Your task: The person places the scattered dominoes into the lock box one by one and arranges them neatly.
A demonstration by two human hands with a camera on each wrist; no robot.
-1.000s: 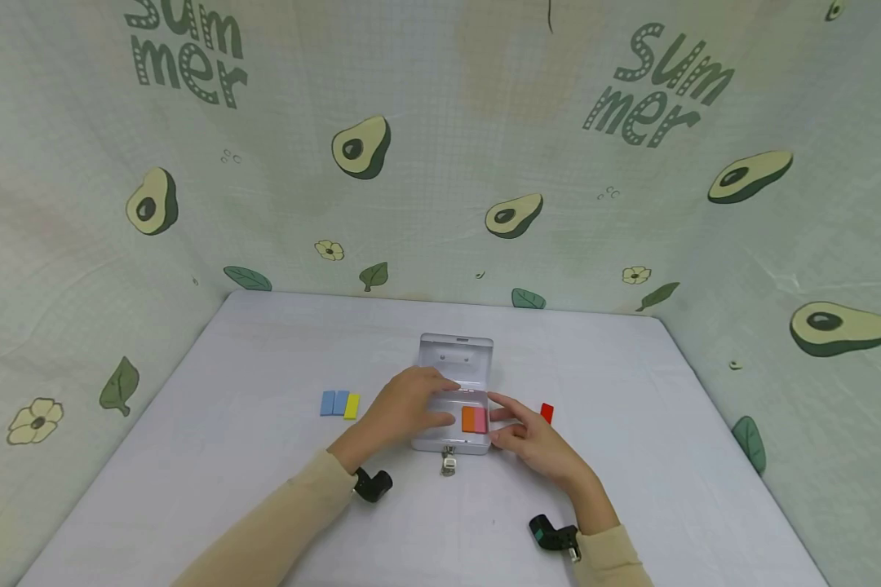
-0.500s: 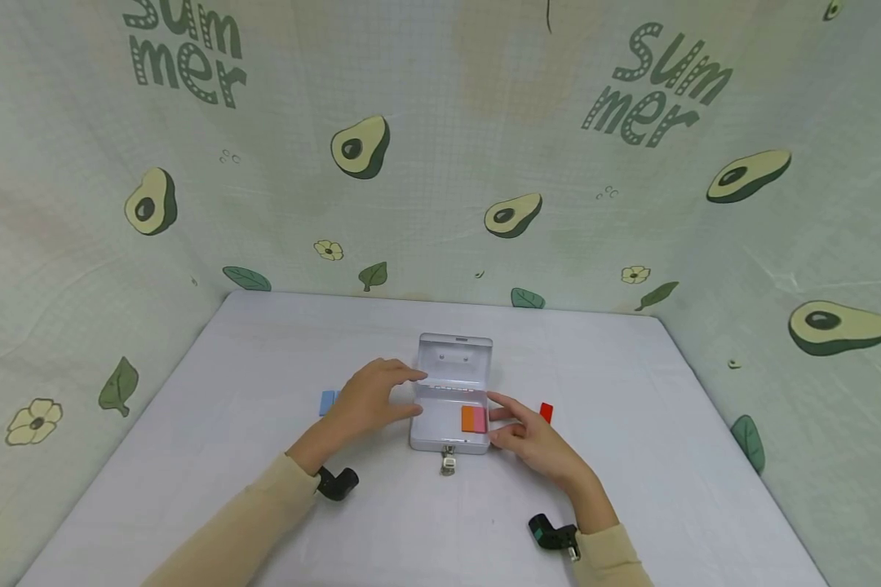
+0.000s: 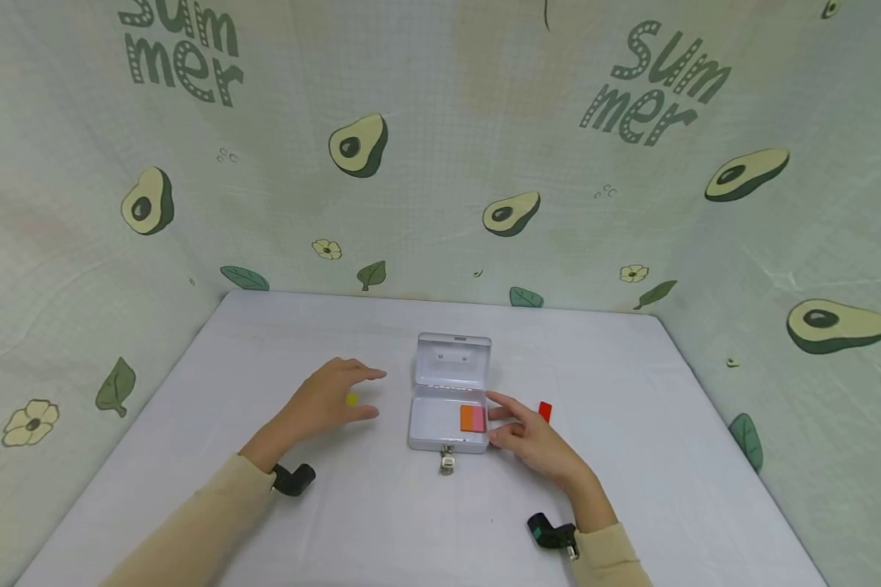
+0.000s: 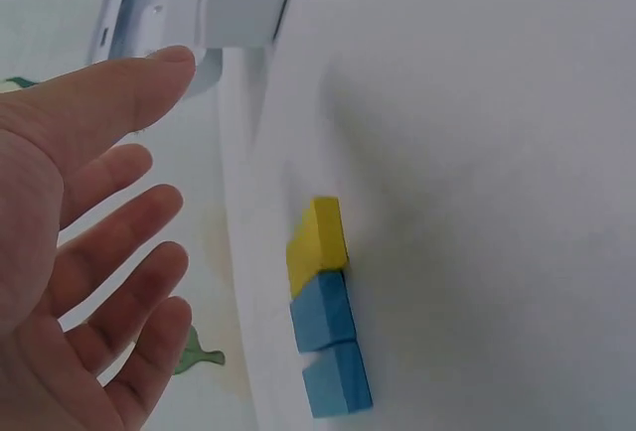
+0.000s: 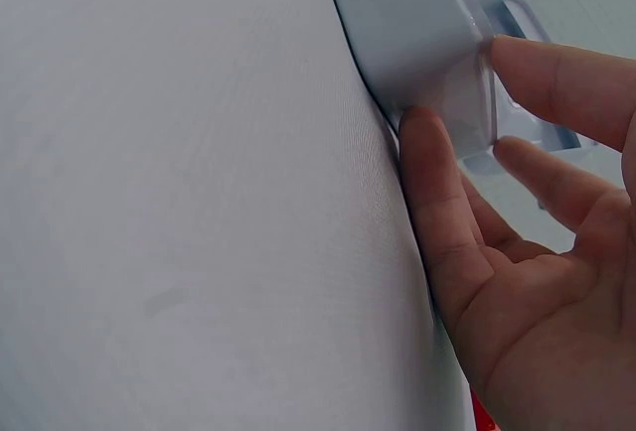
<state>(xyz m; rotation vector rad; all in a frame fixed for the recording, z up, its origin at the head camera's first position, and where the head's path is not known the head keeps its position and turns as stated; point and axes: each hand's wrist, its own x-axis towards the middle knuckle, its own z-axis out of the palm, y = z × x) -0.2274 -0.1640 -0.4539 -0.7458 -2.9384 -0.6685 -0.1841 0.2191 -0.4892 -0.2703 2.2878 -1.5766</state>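
Observation:
An open pale metal box (image 3: 433,421) with its lid raised stands mid-table. Inside, an orange block (image 3: 466,419) and a pink block (image 3: 479,419) lie side by side against the right wall. My right hand (image 3: 532,440) rests its fingertips against the box's right side. My left hand (image 3: 319,403), fingers spread and holding nothing, is left of the box over a yellow block (image 3: 352,399). The left wrist view has that yellow block in a row with two blue blocks (image 4: 323,314); in the head view my hand hides the blue ones.
A red block (image 3: 545,412) lies just behind my right hand. A metal latch (image 3: 447,463) hangs off the box's front. White cloth covers the table (image 3: 411,530), and a printed curtain (image 3: 440,163) surrounds it at the back and sides.
My left hand has moved left, away from over the box to the yellow and blue blocks. My right hand stays at the box's side, and the blocks inside keep their place.

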